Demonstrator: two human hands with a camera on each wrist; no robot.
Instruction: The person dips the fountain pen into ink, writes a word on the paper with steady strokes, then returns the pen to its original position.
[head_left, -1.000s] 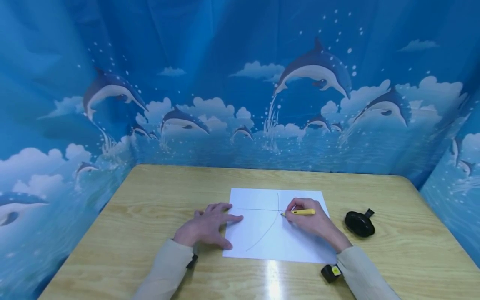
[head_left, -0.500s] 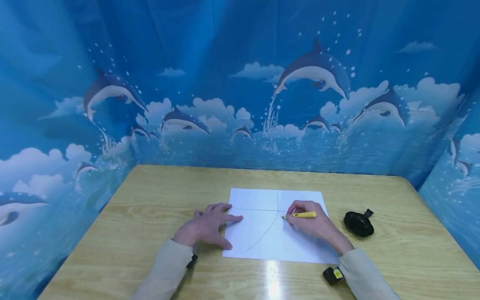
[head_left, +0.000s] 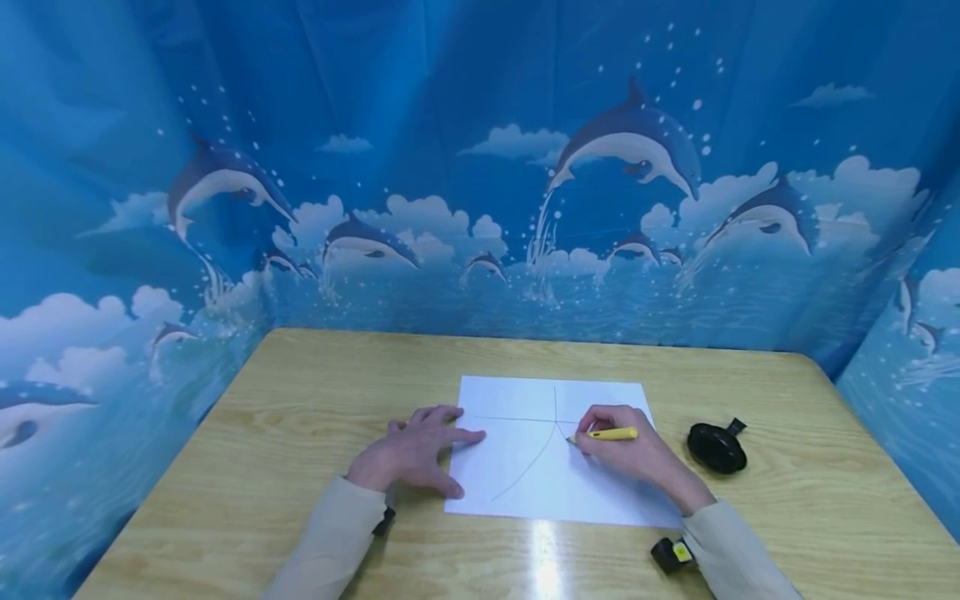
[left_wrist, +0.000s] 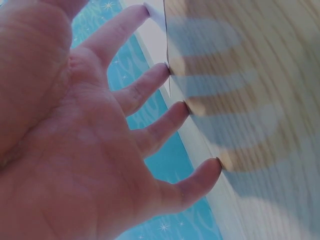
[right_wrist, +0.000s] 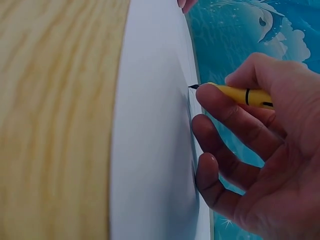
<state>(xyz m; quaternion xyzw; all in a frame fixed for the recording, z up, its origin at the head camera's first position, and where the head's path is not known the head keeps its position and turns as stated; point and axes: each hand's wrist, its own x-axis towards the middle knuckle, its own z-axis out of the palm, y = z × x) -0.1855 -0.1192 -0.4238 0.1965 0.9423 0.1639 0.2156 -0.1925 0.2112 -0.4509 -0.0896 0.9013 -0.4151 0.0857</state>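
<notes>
A white sheet of paper lies on the table and bears a vertical line, a horizontal line and a curve running down to the left. My right hand pinches a yellow fountain pen, its dark nib touching the paper just below where the lines cross. In the right wrist view the pen sits between thumb and forefinger, the other fingers curled beneath. My left hand rests spread at the paper's left edge, some fingertips on the sheet. The left wrist view shows this hand with fingers apart, holding nothing.
To the right of the paper on the wooden table lies a black oval object with a small tab. A black wrist device with a yellow mark is at the right cuff. Behind the table hangs a blue dolphin-print curtain.
My right hand has slid slightly right and toward me with the pen, and a short new stroke slants down to the right from the crossing. The left hand has stayed put.
</notes>
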